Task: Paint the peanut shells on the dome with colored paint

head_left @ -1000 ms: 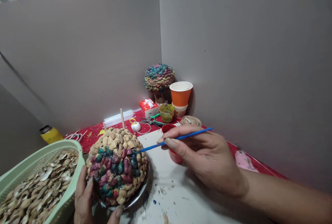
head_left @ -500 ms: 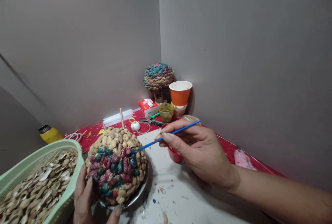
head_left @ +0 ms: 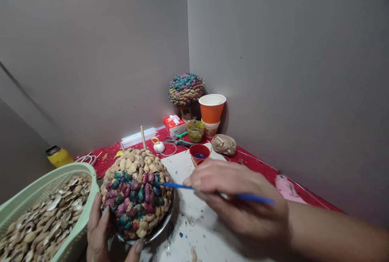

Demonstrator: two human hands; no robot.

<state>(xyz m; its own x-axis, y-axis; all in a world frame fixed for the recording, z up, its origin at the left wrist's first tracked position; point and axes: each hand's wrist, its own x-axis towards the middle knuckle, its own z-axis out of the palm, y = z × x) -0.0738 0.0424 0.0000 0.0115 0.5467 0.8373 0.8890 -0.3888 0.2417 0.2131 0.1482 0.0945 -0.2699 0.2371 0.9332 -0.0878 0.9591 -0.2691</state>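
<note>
A peanut-shell ball [head_left: 136, 197], partly painted purple, teal and dark blue with its top left tan, rests in a shiny metal bowl [head_left: 161, 230]. Two sticks stand up behind its top. My left hand [head_left: 99, 229] steadies the ball from the left and front, fingers on its side and thumb near the bowl's rim. Pinched in my right hand [head_left: 243, 199] is a blue paintbrush [head_left: 178, 186], its tip touching shells on the ball's right side. Beyond this hand stands a red cup [head_left: 199, 151] of dark blue paint, its lower part hidden.
At left, a green basket [head_left: 92, 173] holds shells beside a yellow jar [head_left: 58, 156]. Behind are a finished painted ball [head_left: 186, 88], an orange cup [head_left: 212, 112], a yellow-green paint cup [head_left: 195, 131], a tissue pack [head_left: 174, 125] and twine [head_left: 224, 144]. Paint-flecked white board [head_left: 188, 239] lies in front.
My right hand has lowered and turned, so the brush lies flatter and its tip sits slightly further right and lower. The red cup and twine are now uncovered. My left hand stays put.
</note>
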